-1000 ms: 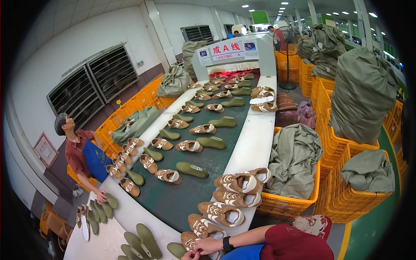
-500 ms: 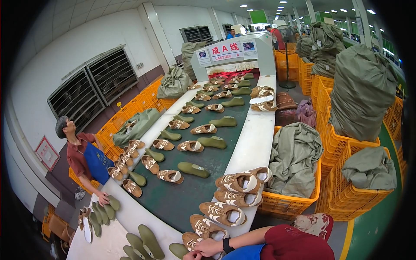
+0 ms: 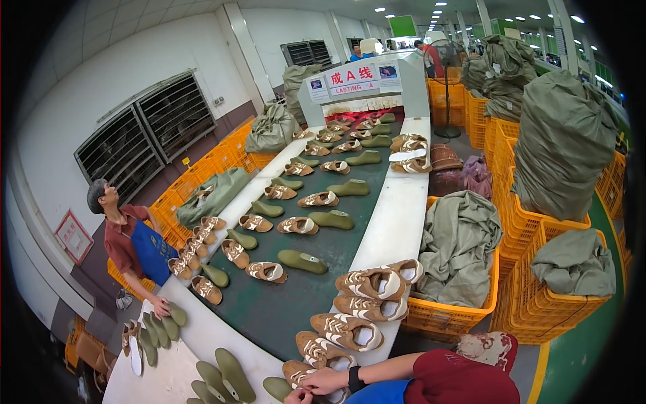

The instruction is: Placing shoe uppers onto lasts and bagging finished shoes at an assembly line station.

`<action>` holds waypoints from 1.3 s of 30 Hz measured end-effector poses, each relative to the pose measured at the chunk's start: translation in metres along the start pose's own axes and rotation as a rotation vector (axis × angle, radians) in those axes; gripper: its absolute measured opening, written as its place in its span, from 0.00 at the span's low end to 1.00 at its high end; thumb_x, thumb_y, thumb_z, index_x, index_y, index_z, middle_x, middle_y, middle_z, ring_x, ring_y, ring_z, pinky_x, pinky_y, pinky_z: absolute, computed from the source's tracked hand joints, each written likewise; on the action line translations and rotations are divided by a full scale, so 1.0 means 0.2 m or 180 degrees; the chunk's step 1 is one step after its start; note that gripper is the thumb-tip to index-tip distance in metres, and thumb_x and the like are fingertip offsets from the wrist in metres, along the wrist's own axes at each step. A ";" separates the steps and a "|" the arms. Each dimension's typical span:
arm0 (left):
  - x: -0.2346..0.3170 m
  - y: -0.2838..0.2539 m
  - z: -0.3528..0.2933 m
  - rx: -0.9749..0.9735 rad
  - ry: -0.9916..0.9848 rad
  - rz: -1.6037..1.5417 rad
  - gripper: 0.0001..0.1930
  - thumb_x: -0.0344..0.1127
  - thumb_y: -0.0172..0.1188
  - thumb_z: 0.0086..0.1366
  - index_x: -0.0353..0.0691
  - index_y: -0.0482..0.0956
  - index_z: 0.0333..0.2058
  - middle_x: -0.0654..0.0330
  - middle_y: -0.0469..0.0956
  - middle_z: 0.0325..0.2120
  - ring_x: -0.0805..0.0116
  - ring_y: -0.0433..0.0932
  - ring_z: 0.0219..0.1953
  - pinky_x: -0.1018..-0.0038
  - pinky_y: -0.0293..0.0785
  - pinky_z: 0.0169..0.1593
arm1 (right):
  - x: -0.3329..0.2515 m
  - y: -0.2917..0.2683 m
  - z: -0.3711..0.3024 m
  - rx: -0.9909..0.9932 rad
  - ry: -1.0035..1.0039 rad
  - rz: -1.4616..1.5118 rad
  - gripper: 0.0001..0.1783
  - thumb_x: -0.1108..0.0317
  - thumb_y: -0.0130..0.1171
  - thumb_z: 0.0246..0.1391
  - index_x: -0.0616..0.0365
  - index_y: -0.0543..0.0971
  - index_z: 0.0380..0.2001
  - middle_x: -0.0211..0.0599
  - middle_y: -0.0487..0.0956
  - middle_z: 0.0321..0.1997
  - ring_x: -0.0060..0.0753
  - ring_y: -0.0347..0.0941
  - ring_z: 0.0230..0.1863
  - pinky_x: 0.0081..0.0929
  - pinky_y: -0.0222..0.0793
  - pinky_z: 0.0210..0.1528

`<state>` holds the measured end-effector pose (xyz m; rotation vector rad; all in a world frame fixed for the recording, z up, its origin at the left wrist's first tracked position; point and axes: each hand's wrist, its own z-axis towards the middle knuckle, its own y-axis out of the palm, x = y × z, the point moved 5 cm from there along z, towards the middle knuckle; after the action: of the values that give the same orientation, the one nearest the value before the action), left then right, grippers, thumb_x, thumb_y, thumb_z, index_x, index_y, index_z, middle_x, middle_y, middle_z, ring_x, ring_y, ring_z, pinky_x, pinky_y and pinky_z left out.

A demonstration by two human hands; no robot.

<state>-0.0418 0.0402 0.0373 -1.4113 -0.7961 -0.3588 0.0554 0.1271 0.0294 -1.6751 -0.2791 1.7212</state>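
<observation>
My right hand, with a dark band on the wrist, is closed over the nearest brown-and-white sneaker at the lower edge. My left hand is beside it with curled fingers, partly cut off by the frame. What its fingertips grip is too small to tell. To the left, an olive-green shoe last lies close to the hands. Several similar sneakers form a row beyond my right hand along the white ledge. My arm hides part of the nearest shoes.
A dark green conveyor belt carries sneakers and lasts between white ledges. At left, a person in a blue apron touches standing lasts. More lasts stand nearer. Orange crates with grey-green sacks line the right.
The view has shifted very slightly. Both hands stay at the nearest sneaker, with the right fingers slightly repositioned. A distant person behind the machine has moved a little left.
</observation>
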 end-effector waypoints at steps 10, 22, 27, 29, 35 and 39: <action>-0.03 0.04 -0.01 0.0167 -0.0021 -0.0258 0.12 0.40 0.53 0.60 0.36 0.77 0.30 0.49 0.77 0.25 0.55 0.76 0.28 0.67 0.71 0.34 | 0.05 0.04 -0.01 0.0374 -0.0145 -0.0038 0.04 0.67 0.51 0.45 0.54 0.72 0.26 0.37 0.74 0.27 0.43 0.70 0.33 0.37 0.65 0.32; -0.01 0.05 -0.04 0.0474 -0.0148 -0.0268 0.13 0.40 0.56 0.57 0.33 0.78 0.27 0.47 0.77 0.21 0.53 0.76 0.25 0.65 0.71 0.32 | 0.02 0.01 -0.02 0.0162 0.0150 -0.0120 0.04 0.66 0.50 0.45 0.53 0.72 0.25 0.38 0.75 0.26 0.43 0.72 0.31 0.38 0.64 0.29; 0.00 0.03 -0.06 0.0589 -0.0275 -0.0336 0.11 0.38 0.59 0.53 0.33 0.78 0.26 0.48 0.77 0.22 0.56 0.77 0.24 0.67 0.72 0.32 | 0.01 0.02 -0.02 0.0189 0.0223 -0.0268 0.04 0.67 0.50 0.45 0.52 0.71 0.26 0.38 0.75 0.26 0.43 0.72 0.31 0.38 0.64 0.29; 0.02 0.03 -0.06 0.0646 -0.0295 -0.0368 0.11 0.38 0.59 0.53 0.34 0.79 0.26 0.49 0.78 0.22 0.56 0.77 0.25 0.67 0.73 0.32 | 0.02 0.01 -0.02 0.0182 0.0242 -0.0311 0.04 0.67 0.50 0.45 0.52 0.71 0.26 0.37 0.75 0.26 0.43 0.72 0.32 0.38 0.64 0.29; 0.06 0.00 -0.09 0.0855 -0.0275 -0.0032 0.11 0.39 0.60 0.52 0.35 0.78 0.25 0.49 0.77 0.21 0.55 0.77 0.25 0.66 0.72 0.32 | 0.04 0.06 0.00 0.0257 0.0184 -0.0346 0.05 0.66 0.51 0.44 0.52 0.71 0.26 0.37 0.75 0.26 0.43 0.72 0.32 0.38 0.64 0.30; -0.08 -0.02 -0.14 0.0833 -0.0241 0.0111 0.11 0.39 0.60 0.53 0.35 0.77 0.27 0.49 0.77 0.22 0.54 0.77 0.25 0.65 0.72 0.32 | 0.02 0.19 0.06 -0.0242 0.0232 -0.0318 0.07 0.65 0.50 0.47 0.54 0.71 0.30 0.36 0.74 0.31 0.43 0.71 0.36 0.38 0.67 0.33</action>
<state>-0.0474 0.0086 0.0303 -1.1971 -0.8465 -0.1677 0.0317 0.1067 0.0054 -1.7446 -0.3919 1.5904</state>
